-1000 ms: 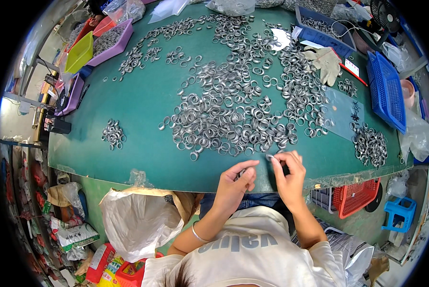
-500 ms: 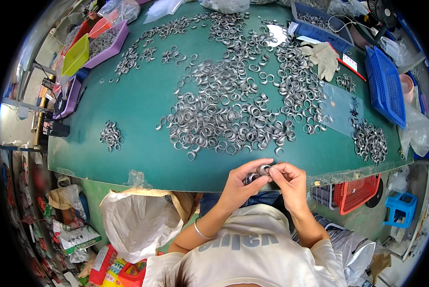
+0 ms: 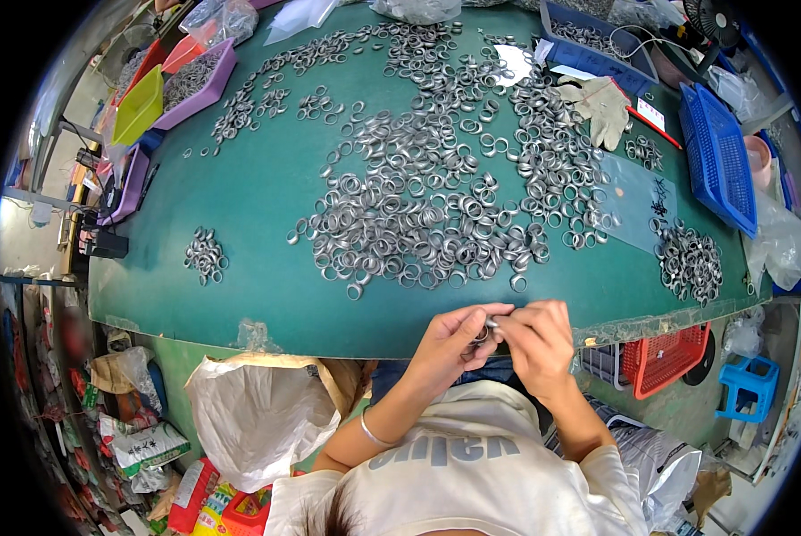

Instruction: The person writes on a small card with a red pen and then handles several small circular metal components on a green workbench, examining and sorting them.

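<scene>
At the lower centre of the frame, small grey metal rings (image 3: 482, 337) are clamped in the curled left hand (image 3: 450, 347); their count cannot be told. The right hand (image 3: 542, 347) is held just beside it, its bent fingertips brought to the rings; whether 1 is gripped there cannot be told, as the fingers are blurred. Above, a broad heap of loose grey rings (image 3: 418, 214) is spread over the green tabletop (image 3: 258, 196). 2 smaller piles are seen, 1 at left (image 3: 206, 257), 1 at right (image 3: 689, 265).
</scene>
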`<state>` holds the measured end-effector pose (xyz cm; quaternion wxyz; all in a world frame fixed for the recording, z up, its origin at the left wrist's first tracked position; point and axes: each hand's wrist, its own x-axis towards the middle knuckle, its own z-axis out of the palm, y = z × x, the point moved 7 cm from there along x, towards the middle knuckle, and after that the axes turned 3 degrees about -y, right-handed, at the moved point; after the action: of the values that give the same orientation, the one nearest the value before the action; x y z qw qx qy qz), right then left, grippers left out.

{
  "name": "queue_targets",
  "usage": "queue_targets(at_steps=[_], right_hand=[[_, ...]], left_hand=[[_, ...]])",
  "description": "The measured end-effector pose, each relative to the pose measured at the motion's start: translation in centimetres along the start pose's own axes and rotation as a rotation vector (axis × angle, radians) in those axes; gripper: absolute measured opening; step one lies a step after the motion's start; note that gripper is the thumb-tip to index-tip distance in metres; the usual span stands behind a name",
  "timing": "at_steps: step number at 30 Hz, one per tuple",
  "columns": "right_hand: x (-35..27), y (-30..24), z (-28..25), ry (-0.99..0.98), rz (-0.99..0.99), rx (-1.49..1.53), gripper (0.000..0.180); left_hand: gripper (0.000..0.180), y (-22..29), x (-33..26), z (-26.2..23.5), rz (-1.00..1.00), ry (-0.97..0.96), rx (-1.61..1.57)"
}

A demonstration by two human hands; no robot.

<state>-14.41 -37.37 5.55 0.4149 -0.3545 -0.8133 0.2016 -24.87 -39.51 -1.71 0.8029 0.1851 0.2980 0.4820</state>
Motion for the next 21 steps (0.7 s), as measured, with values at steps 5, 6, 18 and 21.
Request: queue_targets(at_steps=[5,6,18,21], right_hand=[[1.2,0.4,-0.4,-0.109,-0.052,0.028,0.018],[1.0,1.7,-1.0,-0.052,0.047,0.047,0.017],[1.0,8.0,-1.6,0.098,0.429,-0.058,0.014],[-1.7,8.9,0.0,0.100,0.755,0.451,0.009]], left_hand=[[0.030,-0.6,-0.1,-0.9,0.002,0.057,-0.028],[0.028,-0.4,-0.1,-1.0,0.007,0.054,-0.058],[0.024,-0.5,0.0,-2.7,0.093,0.087,-0.053],[0.025,-0.2,0.1,-1.9,0.069,0.103,-0.063]])
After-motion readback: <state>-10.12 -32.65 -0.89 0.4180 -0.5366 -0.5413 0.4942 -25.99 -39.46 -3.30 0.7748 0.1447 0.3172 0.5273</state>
